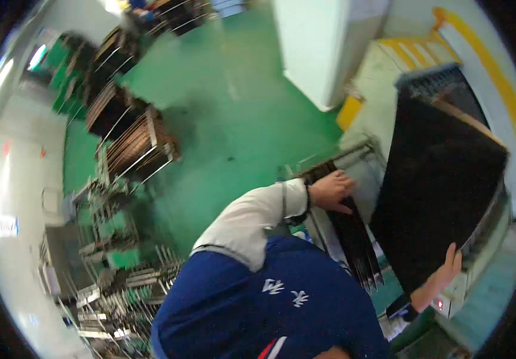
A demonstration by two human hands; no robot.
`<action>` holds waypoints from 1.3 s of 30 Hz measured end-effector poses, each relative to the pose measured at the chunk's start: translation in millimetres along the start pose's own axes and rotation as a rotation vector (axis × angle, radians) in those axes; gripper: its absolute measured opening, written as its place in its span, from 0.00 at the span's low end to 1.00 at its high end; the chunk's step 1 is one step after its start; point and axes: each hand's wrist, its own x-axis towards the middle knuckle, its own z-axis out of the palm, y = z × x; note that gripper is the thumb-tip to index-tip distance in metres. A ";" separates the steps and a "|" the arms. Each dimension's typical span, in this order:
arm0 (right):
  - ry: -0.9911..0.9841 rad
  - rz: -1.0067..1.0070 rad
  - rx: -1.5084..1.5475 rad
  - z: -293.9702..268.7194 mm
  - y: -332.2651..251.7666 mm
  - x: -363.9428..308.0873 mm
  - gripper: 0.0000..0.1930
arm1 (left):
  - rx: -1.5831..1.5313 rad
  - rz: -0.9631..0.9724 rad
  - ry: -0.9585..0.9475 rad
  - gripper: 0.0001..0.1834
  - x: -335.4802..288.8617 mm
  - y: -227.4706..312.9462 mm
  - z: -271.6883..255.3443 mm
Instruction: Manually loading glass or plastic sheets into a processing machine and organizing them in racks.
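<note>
A large black panel [440, 191] lies tilted over the machine at right. My right hand [443, 272] is at its lower right edge, fingers stretched out and touching it; whether the thumb goes behind the panel is hidden. My left hand [333, 190] rests over the upper part of a row of dark upright panels [357, 242] in a rack, its thumb apart from its bent fingers. Several thin edges of these panels show close together beside my body.
The pale machine [366, 87] with yellow stripes stands at right, beside a white cabinet [315, 48]. Racks of brown panels [132, 143] line the left of the green floor [210, 107]. Metal racks [126, 287] stand at lower left, near a white wall [15, 197].
</note>
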 end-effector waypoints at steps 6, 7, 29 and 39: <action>0.069 -0.027 -0.103 10.2 102.9 -10.7 0.21 | 0.007 -0.015 -0.021 0.33 13.0 11.4 -15.1; 0.039 0.283 0.279 16.4 97.9 -16.7 0.18 | 0.026 0.005 0.012 0.32 14.4 12.6 -15.5; -0.209 0.826 1.567 140.4 4.1 -78.7 0.03 | 0.104 -0.131 -0.159 0.34 22.8 11.3 -15.2; -0.377 0.782 1.564 148.2 -10.0 -78.7 0.09 | 0.140 -0.103 -0.149 0.34 28.4 17.4 -22.9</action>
